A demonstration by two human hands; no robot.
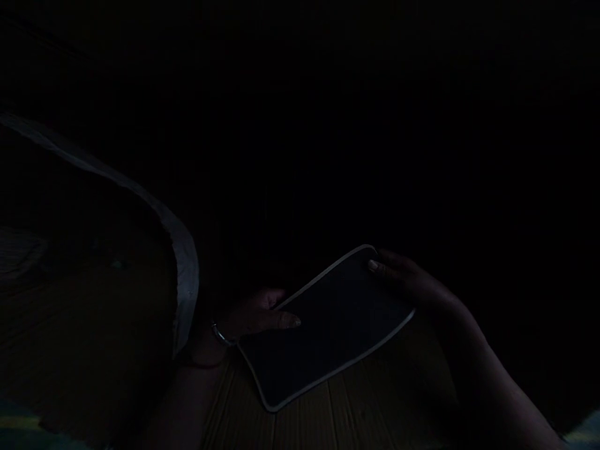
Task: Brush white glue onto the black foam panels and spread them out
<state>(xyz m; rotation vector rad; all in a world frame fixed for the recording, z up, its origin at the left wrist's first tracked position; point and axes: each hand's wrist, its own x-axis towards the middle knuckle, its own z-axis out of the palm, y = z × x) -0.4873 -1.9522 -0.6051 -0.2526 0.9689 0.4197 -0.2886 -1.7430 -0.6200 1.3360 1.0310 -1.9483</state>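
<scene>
A dark, flat sheet-like panel with a pale edge [332, 319] slants across the lower middle of the view, its far right end raised and slightly curved. My left hand [260, 317] grips its left end, thumb lying on top and the other fingers mostly out of sight beneath. At the upper right corner, my right hand [407, 278] pinches the panel, thumb on the upper face, fingers behind the edge. A metal bracelet [221, 335] and a red cord [206, 364] circle my left wrist. The scene is very dark, so fine detail is lost.
Under the panel lies a wooden plank surface [304, 428]. A pale strip with a ragged edge [185, 269] curves along the left. Beyond it, a small greenish thing [117, 264] and a dim light patch [19, 253] are too dark to name.
</scene>
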